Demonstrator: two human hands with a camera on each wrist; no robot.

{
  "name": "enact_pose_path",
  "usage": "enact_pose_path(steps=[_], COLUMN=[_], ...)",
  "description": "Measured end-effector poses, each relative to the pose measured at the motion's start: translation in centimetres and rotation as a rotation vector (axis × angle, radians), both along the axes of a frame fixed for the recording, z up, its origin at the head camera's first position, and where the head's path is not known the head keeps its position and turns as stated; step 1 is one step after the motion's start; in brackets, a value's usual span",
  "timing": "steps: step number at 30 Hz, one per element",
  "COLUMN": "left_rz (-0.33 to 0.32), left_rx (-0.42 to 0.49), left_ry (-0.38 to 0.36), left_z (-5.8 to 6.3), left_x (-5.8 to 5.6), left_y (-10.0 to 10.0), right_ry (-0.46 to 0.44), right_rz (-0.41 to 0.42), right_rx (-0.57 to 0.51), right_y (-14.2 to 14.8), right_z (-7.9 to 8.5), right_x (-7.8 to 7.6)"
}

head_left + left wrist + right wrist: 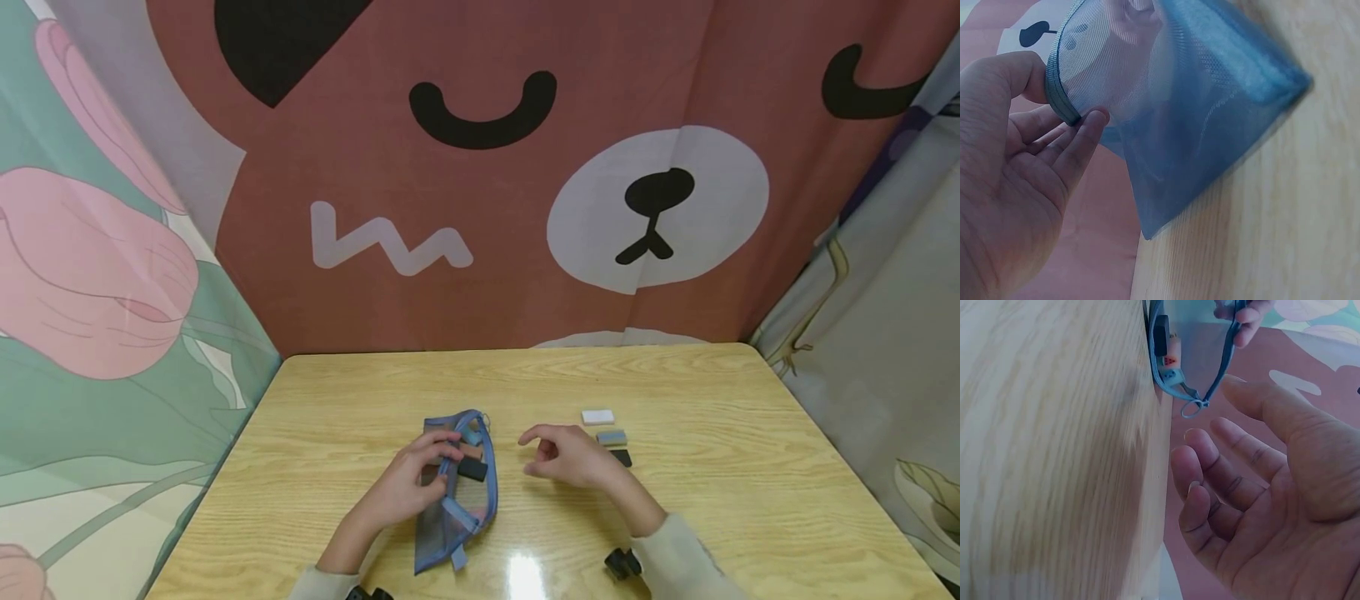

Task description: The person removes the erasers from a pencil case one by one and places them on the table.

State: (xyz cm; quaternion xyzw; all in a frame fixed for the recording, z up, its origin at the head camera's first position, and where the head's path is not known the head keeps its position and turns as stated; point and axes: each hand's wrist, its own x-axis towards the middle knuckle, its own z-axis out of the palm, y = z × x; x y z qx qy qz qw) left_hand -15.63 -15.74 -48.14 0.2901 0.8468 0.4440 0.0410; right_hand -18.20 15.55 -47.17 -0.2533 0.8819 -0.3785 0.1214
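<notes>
A blue mesh zip pouch lies on the table with its mouth spread. My left hand pinches the zipper edge between thumb and fingers, plain in the left wrist view, where the mesh hangs from the grip. Within the mouth show a black block, a tan piece and a light blue piece; their exact kind is unclear. Right of the pouch, my right hand hovers with loosely bent fingers and holds nothing. In the right wrist view, its fingers are apart from the pouch's ring.
Beyond my right hand, a white block, a grey-blue block and a partly hidden black block lie in a column. The wooden table ends at a curtain with a bear's face.
</notes>
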Motion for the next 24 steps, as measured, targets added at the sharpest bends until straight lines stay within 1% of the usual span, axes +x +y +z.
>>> enact_pose_path(steps=[6, 11, 24], left_rz=[-0.003, -0.006, -0.01], left_rx=[0.005, 0.004, 0.009], left_ry=[0.0, 0.004, -0.001], left_z=[0.1, 0.1, 0.2], left_x=[0.0, 0.0, 0.0], left_y=[0.0, 0.0, 0.0], right_ry=[-0.012, -0.013, -0.016], right_rz=[0.016, 0.036, 0.033], right_rx=[0.008, -0.008, 0.015], right_y=[-1.0, -2.0, -3.7], right_z=[-0.2, -0.4, -0.8], right_x=[0.0, 0.0, -0.2])
